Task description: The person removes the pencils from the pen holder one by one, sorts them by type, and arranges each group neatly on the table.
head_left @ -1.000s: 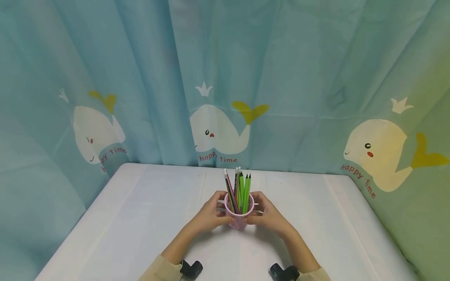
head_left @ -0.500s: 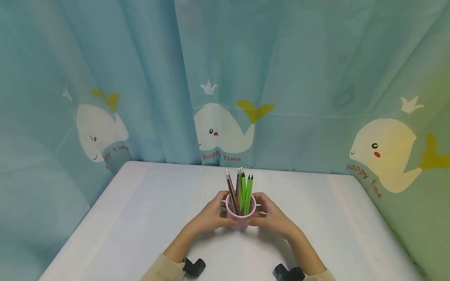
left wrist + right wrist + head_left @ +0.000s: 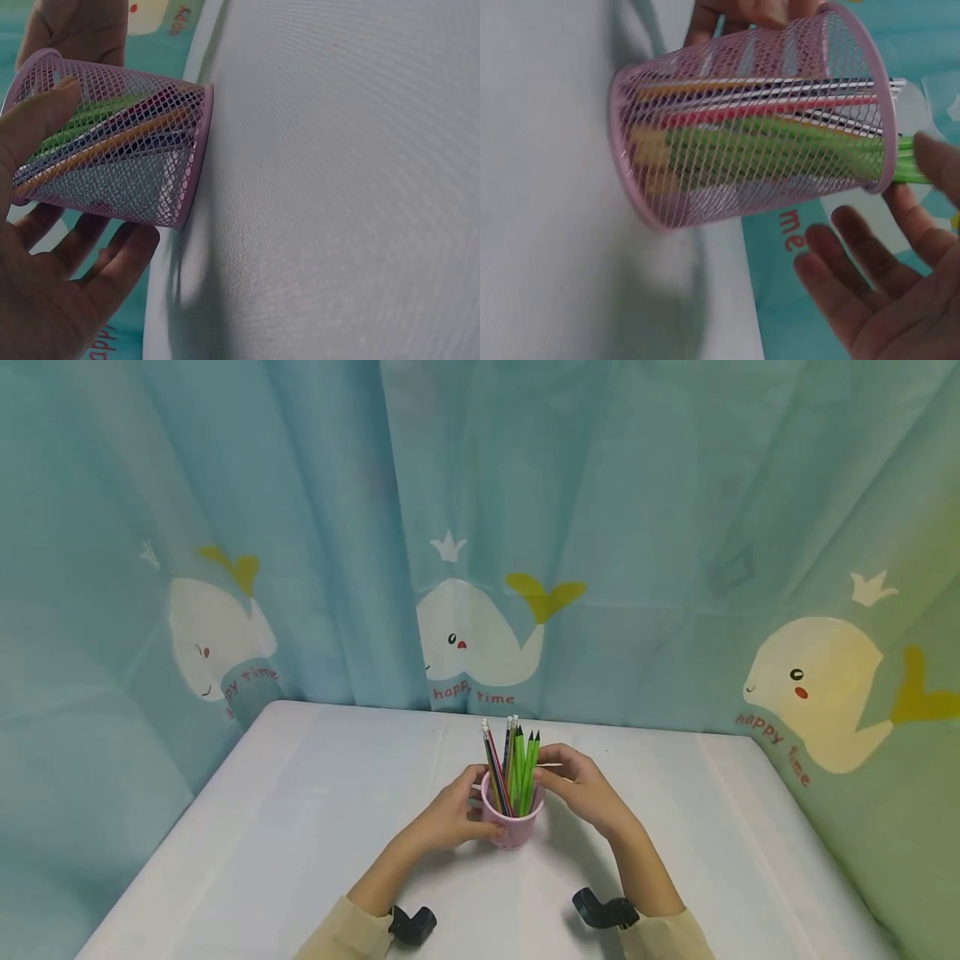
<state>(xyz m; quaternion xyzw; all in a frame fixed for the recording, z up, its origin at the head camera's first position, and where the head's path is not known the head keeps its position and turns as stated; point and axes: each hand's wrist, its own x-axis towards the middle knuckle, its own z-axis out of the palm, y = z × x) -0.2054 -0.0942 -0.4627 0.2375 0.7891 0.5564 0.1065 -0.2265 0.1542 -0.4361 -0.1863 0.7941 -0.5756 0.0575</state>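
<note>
While left hand (image 3: 453, 814) holds it, the pink cup (image 3: 517, 834) stands beside right hand (image 3: 588, 789).

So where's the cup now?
In the head view, the pink mesh cup is below and slightly right of centre, between the left hand and right hand.

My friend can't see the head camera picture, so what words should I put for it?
A pink cup of pencils stands on a white table, with a person's left hand holding its side and their right hand at the upper part of the green pencils. Behind hangs a blue-green curtain printed with white whales and the words "happy time".
</note>
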